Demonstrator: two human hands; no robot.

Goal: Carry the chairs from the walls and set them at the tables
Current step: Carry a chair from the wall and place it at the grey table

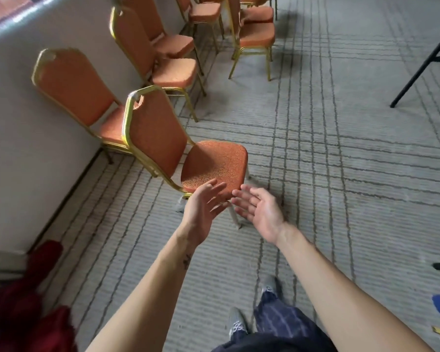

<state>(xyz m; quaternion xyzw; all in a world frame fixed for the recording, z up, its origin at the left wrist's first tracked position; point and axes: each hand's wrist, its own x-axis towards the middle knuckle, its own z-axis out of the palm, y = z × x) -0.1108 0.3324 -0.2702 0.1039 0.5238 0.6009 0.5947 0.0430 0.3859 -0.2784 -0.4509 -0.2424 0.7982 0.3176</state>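
Head view. Nearest banquet chair point(214, 166): orange padded seat and back, gold metal frame, upright on grey lined carpet point(341, 174) just off the left wall. Left hand point(203, 209) and right hand point(261, 212) stretched toward its near seat edge, palms facing, fingers straight, holding nothing. At least five matching chairs point(79, 92) farther along, some stacked.

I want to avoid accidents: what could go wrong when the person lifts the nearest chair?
The left hand and right hand are open near the seat front only; lifted there, the nearest chair may tip back onto the chair by the wall. Carried on, it could catch the black table legs.
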